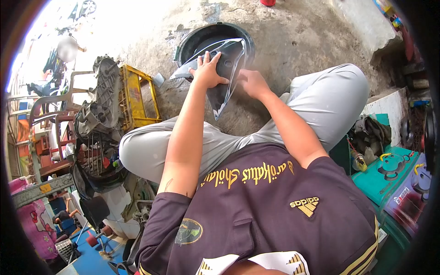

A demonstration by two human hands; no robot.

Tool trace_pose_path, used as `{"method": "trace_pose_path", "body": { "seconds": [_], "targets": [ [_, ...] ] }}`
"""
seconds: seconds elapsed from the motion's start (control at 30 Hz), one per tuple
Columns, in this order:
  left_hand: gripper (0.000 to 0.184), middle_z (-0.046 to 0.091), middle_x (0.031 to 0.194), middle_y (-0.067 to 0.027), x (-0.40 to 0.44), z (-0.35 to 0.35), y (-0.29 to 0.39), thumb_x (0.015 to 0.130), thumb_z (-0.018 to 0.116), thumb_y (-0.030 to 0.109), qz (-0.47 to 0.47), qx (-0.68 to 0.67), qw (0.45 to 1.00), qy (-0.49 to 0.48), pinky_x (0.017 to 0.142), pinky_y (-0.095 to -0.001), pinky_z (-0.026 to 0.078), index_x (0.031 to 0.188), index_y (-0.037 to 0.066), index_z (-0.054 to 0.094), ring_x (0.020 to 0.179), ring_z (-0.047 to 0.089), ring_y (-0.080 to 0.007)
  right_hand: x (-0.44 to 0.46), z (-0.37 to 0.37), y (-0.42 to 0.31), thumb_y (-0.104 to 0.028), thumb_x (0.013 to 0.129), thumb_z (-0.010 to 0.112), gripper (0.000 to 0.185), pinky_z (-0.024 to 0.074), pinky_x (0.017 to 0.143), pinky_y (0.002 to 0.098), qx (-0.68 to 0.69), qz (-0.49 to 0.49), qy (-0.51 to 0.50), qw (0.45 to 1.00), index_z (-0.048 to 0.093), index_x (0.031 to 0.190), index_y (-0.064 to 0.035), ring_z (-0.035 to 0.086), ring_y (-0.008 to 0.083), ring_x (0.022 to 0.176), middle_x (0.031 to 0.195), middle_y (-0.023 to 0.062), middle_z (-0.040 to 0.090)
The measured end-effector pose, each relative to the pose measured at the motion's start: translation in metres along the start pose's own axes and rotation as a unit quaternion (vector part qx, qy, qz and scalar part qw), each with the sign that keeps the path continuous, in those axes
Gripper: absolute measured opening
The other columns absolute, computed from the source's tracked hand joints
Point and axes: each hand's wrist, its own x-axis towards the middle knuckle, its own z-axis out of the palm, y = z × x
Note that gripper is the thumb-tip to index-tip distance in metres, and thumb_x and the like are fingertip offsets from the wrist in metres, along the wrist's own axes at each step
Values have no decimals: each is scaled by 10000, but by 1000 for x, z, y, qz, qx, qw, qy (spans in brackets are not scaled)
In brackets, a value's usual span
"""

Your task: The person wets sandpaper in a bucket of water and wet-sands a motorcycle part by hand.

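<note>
A dark, roughly triangular plastic panel (227, 68) with a glossy, wet-looking rim leans over a black round basin (182, 46) on the floor in front of me. Its narrow end points back toward my lap. My left hand (209, 73) lies on the panel's face with fingers spread, pressing on it. Close by the panel's right edge is my right hand (253, 83), its fingers curled together and slightly blurred. Whatever those fingers hold, if anything, is hidden. What lies inside the basin is mostly covered by the panel.
On my left stand a yellow crate (133, 117), a grey metal engine casing (106, 94) and a brown chair (50, 107). Teal boxes (385, 176) sit at my right. My crossed legs (330, 98) flank the work. A person (67, 49) is in the bright background.
</note>
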Motion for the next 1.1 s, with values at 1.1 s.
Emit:
{"method": "trace_pose_path", "body": {
  "seconds": [1.1],
  "targets": [
    [1254,141,1765,-112,0,2,-5,610,970,472,14,-18,1000,0,1148,-795,234,1651,404,276,1608,174,-395,-2,-1,4,-50,920,588,57,517,799,550,-81,-44,0,996,617,954,-15,661,479,946,959,247,691]
  ]
}}
